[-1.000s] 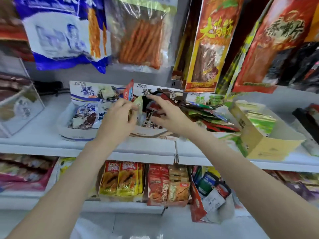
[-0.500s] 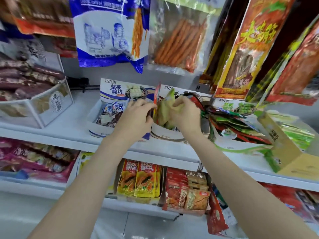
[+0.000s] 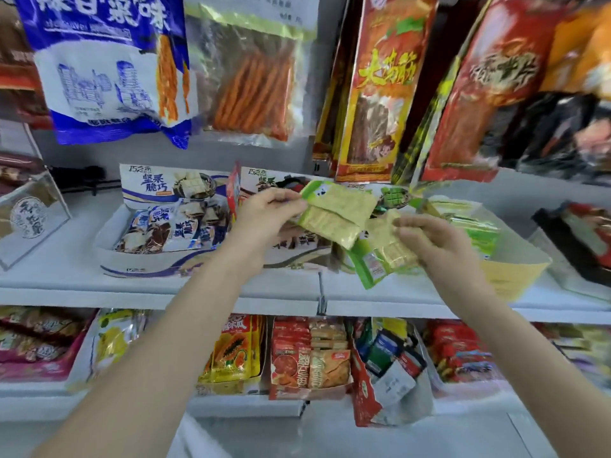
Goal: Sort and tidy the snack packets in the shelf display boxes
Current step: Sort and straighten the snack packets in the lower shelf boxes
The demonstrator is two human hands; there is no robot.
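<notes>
Head view: left hand pinches two green-yellow snack packets between thumb and fingers, held above the middle display box on the shelf. Right hand grips another packet, fingers curled round it, just left of the yellow box.

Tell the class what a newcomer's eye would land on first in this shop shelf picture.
Mid-frame, the left hand pinches green-and-gold snack packets, and the right hand grips more packets beside it. Behind them a white-and-blue display box sits on the shelf; a big blue-and-white bag hangs upper left.
</notes>
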